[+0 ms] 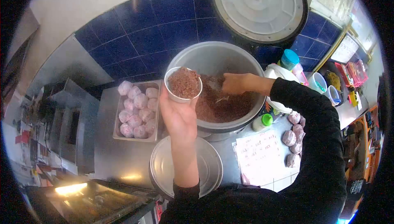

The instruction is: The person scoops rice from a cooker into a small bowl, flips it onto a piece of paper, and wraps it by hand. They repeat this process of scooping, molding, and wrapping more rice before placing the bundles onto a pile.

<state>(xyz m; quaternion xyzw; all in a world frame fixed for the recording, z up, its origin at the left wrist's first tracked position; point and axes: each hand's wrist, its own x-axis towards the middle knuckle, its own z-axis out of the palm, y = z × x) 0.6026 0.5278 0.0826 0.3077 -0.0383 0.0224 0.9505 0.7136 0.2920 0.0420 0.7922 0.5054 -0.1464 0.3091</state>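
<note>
My left hand is wrapped round a white paper cup, holding it up at the left rim of a large metal pot. Reddish-brown rice heaps above the cup's rim. Inside the pot lies more of the same loose rice. My right hand reaches in over the pot's right side, fingers closed, close over the rice. I cannot tell what it grips; a small pale tip pokes out of the rice just below it.
Left of the pot, a metal tray holds several paper-wrapped balls. More wrapped balls sit at right, near handwritten sheets and a green-capped bottle. A round metal lid lies in front. The big hinged lid stands up behind.
</note>
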